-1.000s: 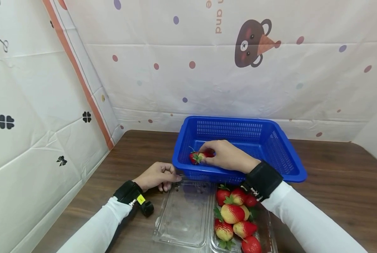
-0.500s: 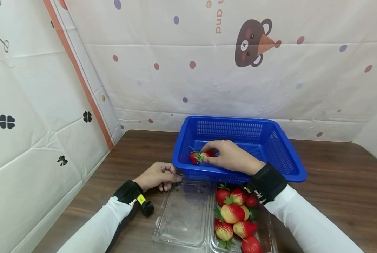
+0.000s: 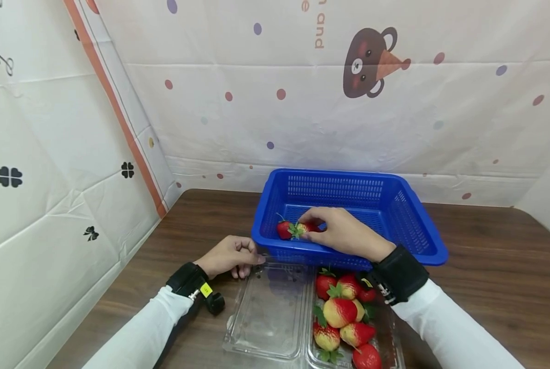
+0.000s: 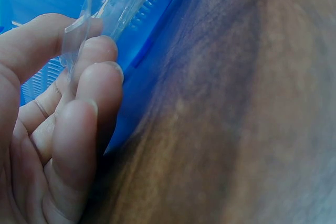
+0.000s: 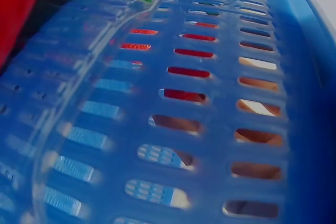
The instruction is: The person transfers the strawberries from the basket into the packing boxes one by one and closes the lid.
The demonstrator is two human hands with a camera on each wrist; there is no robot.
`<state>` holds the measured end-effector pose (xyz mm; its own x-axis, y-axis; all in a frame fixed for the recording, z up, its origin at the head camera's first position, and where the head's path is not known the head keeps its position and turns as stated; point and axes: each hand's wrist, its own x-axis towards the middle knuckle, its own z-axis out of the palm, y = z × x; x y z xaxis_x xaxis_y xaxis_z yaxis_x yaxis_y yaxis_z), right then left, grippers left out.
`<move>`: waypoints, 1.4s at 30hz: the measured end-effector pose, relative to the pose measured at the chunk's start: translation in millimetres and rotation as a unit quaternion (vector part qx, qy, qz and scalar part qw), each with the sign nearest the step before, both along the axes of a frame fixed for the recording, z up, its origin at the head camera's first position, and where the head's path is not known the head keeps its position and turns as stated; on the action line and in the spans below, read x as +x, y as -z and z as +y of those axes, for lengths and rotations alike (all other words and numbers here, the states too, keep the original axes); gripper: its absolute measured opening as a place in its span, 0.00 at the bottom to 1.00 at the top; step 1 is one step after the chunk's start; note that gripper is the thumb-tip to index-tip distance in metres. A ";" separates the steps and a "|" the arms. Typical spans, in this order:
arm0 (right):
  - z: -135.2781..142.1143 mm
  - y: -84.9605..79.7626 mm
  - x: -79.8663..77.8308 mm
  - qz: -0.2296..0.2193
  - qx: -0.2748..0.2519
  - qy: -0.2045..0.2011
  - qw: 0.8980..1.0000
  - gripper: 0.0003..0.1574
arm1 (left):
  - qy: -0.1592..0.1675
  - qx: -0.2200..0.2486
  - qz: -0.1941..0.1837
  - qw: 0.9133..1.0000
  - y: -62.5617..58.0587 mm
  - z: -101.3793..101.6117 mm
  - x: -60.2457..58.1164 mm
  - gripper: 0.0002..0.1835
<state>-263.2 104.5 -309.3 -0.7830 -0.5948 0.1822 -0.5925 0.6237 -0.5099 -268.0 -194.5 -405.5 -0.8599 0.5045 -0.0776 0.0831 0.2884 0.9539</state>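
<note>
Inside the blue basket (image 3: 339, 173), my right hand (image 3: 344, 233) pinches a strawberry (image 3: 305, 229) between thumb and fingers, low near the front wall. Touching or nearly touching it on the left lies another strawberry (image 3: 283, 230). My left hand (image 3: 229, 258) pinches the corner of the clear plastic lid (image 3: 275, 315), and the left wrist view shows the lid's edge (image 4: 79, 38) between thumb and forefinger. In the right wrist view the basket's slotted wall (image 5: 210, 114) hides the right hand, with red showing through several slots.
The clear clamshell's other half, holding several strawberries (image 3: 340, 311), stands beside the lid, in front of the basket. Brown wooden table (image 3: 482, 246) lies around them. A patterned cloth (image 3: 238, 128) rises behind and at the left.
My right hand has shifted slightly right within the basket, and the pinched strawberry has moved a little right with it. The left hand and the lid look unmoved.
</note>
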 end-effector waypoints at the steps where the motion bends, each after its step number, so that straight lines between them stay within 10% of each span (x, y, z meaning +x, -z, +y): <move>1: 0.5 0.6 0.1 0.001 -0.001 0.000 1.000 0.17 | 0.000 0.000 0.000 1.000 0.4 0.0 0.0 0.16; 42: 17.6 -7.3 20.0 0.029 -0.018 0.012 0.999 0.19 | -0.005 -0.006 -0.004 1.000 -1.5 -0.1 0.8 0.16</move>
<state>-243.2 122.1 -301.9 -0.7850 -0.5675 0.2482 -0.6059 0.6202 -0.4983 -267.2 -194.7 -404.0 -0.8640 0.4953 -0.0905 0.0732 0.3013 0.9507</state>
